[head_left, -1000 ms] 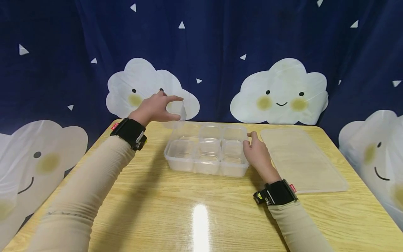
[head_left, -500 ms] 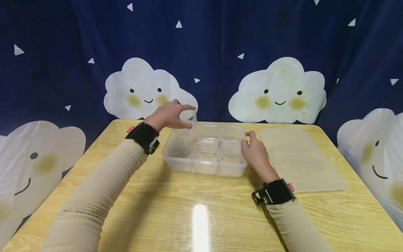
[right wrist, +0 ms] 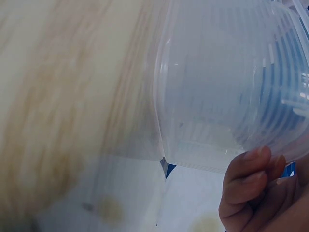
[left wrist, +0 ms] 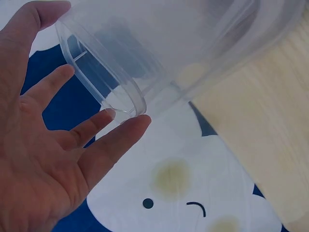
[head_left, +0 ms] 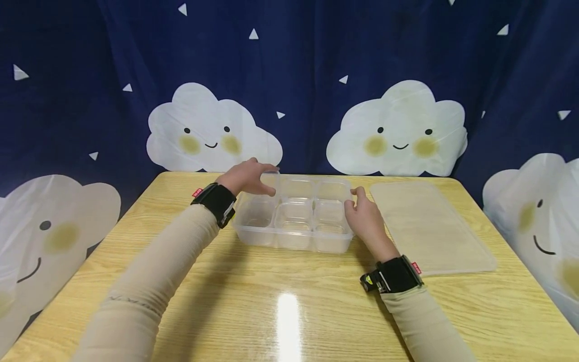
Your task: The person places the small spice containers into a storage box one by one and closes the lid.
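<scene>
A clear plastic storage box (head_left: pixel 258 237) stands on the table, with several small clear bins inside it in two rows. At the box's back left corner my left hand (head_left: pixel 248 178) holds another small clear bin (left wrist: pixel 104 79) by its rim, thumb on one side and fingertips on the other. That bin sits low in the corner, but whether it touches the bottom is hidden. My right hand (head_left: pixel 368 221) grips the box's right side; in the right wrist view its curled fingers (right wrist: pixel 246 188) lie against the clear wall.
A flat translucent lid (head_left: pixel 429 226) lies on the wooden table (head_left: pixel 253 306) to the right of the box. Behind the table hangs a dark blue curtain (head_left: pixel 298 60) with white clouds.
My left hand has moved right and down with the small bin, from left of the box into its back left corner. The right hand stays at the box's right side.
</scene>
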### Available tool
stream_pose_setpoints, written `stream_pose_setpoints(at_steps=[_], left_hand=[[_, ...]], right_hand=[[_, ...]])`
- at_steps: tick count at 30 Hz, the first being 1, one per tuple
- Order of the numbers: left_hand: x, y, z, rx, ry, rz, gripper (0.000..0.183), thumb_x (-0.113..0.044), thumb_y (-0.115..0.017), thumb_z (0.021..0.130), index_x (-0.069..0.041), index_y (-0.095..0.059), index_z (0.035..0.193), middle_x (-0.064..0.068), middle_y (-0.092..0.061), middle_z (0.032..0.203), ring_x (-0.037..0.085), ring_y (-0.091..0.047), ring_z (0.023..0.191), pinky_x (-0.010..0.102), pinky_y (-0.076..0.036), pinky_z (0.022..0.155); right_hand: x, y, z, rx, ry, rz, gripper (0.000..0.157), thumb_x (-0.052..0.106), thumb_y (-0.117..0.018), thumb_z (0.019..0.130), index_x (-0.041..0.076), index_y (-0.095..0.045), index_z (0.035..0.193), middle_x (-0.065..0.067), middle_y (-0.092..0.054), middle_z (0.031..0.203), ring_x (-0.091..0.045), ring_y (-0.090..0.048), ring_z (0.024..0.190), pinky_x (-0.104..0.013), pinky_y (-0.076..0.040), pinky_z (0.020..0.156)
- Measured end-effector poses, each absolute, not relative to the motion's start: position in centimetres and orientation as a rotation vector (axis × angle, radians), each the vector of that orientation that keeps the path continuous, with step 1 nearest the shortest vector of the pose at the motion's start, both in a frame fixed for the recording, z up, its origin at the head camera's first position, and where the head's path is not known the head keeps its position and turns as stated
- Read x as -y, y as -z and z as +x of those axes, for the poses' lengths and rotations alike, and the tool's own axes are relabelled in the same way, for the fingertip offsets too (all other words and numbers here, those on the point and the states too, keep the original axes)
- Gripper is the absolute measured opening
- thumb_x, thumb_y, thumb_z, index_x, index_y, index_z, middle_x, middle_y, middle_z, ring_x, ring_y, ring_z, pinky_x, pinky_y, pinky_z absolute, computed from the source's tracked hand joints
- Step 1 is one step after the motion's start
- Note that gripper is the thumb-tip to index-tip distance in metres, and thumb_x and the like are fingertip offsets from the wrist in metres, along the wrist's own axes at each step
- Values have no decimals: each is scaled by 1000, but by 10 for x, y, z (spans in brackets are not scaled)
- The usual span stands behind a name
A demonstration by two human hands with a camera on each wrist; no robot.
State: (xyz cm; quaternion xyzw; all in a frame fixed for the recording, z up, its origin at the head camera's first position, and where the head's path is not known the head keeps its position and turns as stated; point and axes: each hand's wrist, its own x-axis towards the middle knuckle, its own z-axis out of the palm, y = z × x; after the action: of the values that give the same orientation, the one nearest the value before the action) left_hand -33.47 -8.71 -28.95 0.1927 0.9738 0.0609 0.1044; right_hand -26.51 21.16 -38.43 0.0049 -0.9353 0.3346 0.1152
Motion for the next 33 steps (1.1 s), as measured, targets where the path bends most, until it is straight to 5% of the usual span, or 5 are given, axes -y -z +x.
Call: stream_pose_setpoints(at_steps=[11,33], left_hand=[[85,299,-338,-2871,-190,515,95,-44,-80,84,-21,-28,160,22,-42,152,38,-48,135,53,-41,109],[81,302,-333,-2876,-228,436,103,-46,-83,81,-16,-24,160,22,-43,150,38,-49,133,53,-40,110]], right_hand=[[-212,383,-265,2744,-980,20,46,22,-38,100,0,-47,139,-10,-49,72,-28,-48,65,-36,-36,56],[-211,385,-265,2731,-974,29,46,21,-39,99,-1,-48,138,-8,-46,69,-27,-47,63,-36,-35,56]])
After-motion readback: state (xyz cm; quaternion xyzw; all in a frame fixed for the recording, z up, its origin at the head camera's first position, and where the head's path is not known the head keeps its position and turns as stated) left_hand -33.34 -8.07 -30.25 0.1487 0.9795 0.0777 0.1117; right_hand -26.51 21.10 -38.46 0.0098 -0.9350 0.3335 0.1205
